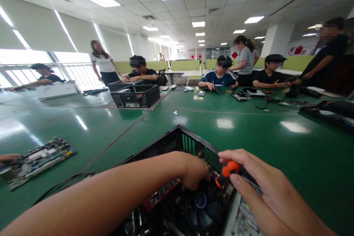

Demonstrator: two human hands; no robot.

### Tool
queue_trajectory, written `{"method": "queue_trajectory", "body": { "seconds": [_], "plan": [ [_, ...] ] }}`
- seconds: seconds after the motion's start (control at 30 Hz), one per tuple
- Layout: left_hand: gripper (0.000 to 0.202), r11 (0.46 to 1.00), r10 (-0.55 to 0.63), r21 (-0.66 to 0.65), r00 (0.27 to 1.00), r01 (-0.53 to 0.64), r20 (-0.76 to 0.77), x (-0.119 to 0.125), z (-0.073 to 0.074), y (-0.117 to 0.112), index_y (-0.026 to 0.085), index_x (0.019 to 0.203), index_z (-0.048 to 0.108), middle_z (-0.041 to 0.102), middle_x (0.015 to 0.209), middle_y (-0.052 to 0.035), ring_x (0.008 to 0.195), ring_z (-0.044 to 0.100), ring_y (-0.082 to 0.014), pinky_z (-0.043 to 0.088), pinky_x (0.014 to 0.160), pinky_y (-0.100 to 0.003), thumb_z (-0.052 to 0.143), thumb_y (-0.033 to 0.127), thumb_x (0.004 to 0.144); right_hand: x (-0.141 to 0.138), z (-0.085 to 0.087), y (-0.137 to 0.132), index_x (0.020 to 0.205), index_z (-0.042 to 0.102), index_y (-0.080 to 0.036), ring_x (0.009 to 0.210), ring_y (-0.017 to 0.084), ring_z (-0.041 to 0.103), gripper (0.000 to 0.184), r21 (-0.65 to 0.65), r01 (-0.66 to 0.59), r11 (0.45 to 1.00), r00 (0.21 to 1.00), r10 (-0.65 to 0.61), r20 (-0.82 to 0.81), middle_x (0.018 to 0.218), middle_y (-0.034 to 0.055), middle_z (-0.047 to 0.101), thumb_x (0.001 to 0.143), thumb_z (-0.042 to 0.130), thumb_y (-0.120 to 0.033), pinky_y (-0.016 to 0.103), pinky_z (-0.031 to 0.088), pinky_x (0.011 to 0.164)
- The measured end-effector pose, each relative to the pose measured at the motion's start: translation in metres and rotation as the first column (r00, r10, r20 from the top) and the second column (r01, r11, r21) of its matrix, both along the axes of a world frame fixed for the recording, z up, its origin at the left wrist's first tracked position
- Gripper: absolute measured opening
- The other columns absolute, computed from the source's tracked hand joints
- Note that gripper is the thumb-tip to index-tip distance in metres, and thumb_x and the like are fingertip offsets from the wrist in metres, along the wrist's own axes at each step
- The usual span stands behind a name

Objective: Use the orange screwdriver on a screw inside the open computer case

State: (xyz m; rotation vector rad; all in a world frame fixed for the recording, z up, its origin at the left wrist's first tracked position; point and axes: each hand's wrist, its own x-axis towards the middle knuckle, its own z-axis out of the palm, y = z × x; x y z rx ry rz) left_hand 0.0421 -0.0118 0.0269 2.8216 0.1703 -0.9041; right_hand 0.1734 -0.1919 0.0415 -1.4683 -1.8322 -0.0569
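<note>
A black computer case [177, 142] lies open on the green table [249, 136] right in front of me. Inside it sit a blue cooling fan [200, 206] and a red board [163, 195]. My left hand [193, 171] reaches down into the case beside the fan; its fingers are curled and hidden below the knuckles. My right hand [262, 188] is closed around a screwdriver with an orange and black handle [228, 171], whose tip points down toward the fan.
A loose green circuit board [38, 160] lies at the left, with someone's fingers [8, 158] at its edge. Another black case [135, 96] stands further back. Several people sit or stand around the far side, with tools and parts [249, 94] spread before them.
</note>
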Motion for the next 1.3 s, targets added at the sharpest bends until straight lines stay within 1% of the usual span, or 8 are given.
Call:
{"method": "queue_trajectory", "body": {
  "seconds": [0.1,0.33,0.5,0.6,0.73,0.87,1.03,1.3],
  "plan": [
    [0.053,0.999,-0.042,-0.038,0.995,0.038,-0.088,0.000,-0.005,0.003,0.019,0.123,0.069,0.076,0.095,-0.0072,0.077,0.067,-0.0201,0.051,0.067,-0.028,0.058,0.013,0.071,-0.001,-0.002,-0.004,0.136,0.051,-0.032,0.108,0.012,0.073,0.036,-0.022,-0.037,0.999,0.999,0.037,-0.001,0.122,0.0019,0.074,0.101,0.049,-0.027,0.019,0.058,0.089],
    [0.026,0.996,-0.076,-0.053,0.992,0.071,-0.100,0.002,-0.014,0.010,0.018,0.095,0.073,0.073,0.076,-0.0046,0.065,0.063,-0.0195,0.050,0.062,-0.031,0.058,0.014,0.074,-0.006,0.000,-0.004,0.131,0.050,-0.041,0.110,0.007,0.072,0.038,-0.046,-0.147,0.988,0.989,0.147,0.007,0.121,-0.0106,0.075,0.098,0.052,-0.022,0.010,0.055,0.090],
    [0.029,0.991,-0.126,-0.047,0.991,0.123,-0.052,0.002,-0.017,0.012,0.019,0.098,0.074,0.074,0.081,-0.0059,0.071,0.064,-0.0221,0.050,0.069,-0.033,0.062,0.014,0.072,-0.007,0.001,-0.006,0.127,0.055,-0.037,0.108,0.010,0.074,0.037,-0.004,-0.200,0.980,0.978,0.200,0.051,0.121,-0.0092,0.076,0.094,0.056,-0.020,0.014,0.055,0.094],
    [0.032,0.991,-0.127,-0.039,0.991,0.125,-0.041,0.001,-0.019,0.013,0.019,0.100,0.075,0.074,0.079,-0.0052,0.069,0.064,-0.0222,0.050,0.068,-0.034,0.064,0.014,0.070,-0.007,0.003,-0.005,0.124,0.059,-0.036,0.106,0.008,0.074,0.037,-0.052,-0.233,0.971,0.971,0.235,0.045,0.119,-0.0103,0.077,0.092,0.057,-0.017,0.014,0.054,0.096],
    [0.037,0.991,-0.134,-0.032,0.990,0.132,-0.041,0.002,-0.020,0.014,0.018,0.105,0.074,0.075,0.084,-0.0069,0.071,0.063,-0.0217,0.048,0.066,-0.032,0.065,0.015,0.070,-0.008,0.006,0.000,0.122,0.064,-0.028,0.108,0.010,0.074,0.035,-0.133,-0.258,0.957,0.963,0.265,0.043,0.120,-0.0044,0.077,0.091,0.056,-0.013,0.015,0.054,0.095],
    [0.044,0.991,-0.135,-0.027,0.989,0.133,-0.054,0.003,-0.018,0.014,0.019,0.113,0.072,0.074,0.084,-0.0050,0.070,0.063,-0.0203,0.046,0.062,-0.030,0.065,0.017,0.069,-0.010,0.005,0.004,0.119,0.068,-0.024,0.107,0.012,0.074,0.039,-0.166,-0.276,0.947,0.957,0.286,0.042,0.118,-0.0015,0.078,0.084,0.066,-0.008,0.015,0.052,0.098],
    [0.051,0.990,-0.141,-0.017,0.988,0.140,-0.070,0.004,-0.012,0.011,0.019,0.116,0.071,0.073,0.077,-0.0038,0.064,0.060,-0.0200,0.041,0.055,-0.030,0.066,0.017,0.066,-0.011,0.005,0.002,0.118,0.070,-0.025,0.108,0.013,0.074,0.043,-0.199,-0.270,0.942,0.959,0.281,0.033,0.116,-0.0023,0.079,0.080,0.071,-0.005,0.014,0.051,0.098],
    [0.044,0.991,-0.133,0.021,0.990,0.134,-0.056,0.004,-0.004,0.005,0.018,0.112,0.073,0.074,0.081,-0.0057,0.065,0.059,-0.0199,0.043,0.056,-0.030,0.065,0.017,0.068,-0.010,0.007,0.002,0.119,0.070,-0.028,0.109,0.013,0.073,0.042,-0.277,-0.275,0.921,0.957,0.290,0.017,0.121,-0.0024,0.077,0.083,0.070,-0.006,0.016,0.052,0.096]
  ]
}}
